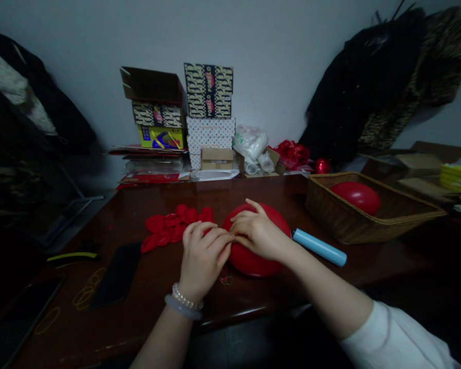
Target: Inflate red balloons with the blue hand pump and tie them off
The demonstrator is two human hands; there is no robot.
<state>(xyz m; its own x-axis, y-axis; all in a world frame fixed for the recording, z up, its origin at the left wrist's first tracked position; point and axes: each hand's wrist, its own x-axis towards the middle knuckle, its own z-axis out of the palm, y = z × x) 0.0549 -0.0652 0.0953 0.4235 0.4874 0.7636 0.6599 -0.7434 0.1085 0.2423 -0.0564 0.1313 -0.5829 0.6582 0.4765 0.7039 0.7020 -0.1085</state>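
An inflated red balloon (253, 259) lies on the dark wooden table (138, 307) in front of me. My right hand (259, 233) rests on top of it, fingers curled and pinching at its left side. My left hand (203, 256) meets it there, fingers bent and pinching the same spot, which looks like the balloon's neck. What the fingertips hold is hidden. A pile of flat, uninflated red balloons (174, 228) lies just left of my hands.
A light blue pump (318, 247) lies right of the balloon. A wicker basket (330, 215) holds another inflated red balloon (356, 197). Stacked boxes (207, 113) stand at the back wall. Rubber bands (85, 294), a black phone (117, 274) and a small tool (71, 255) lie at left.
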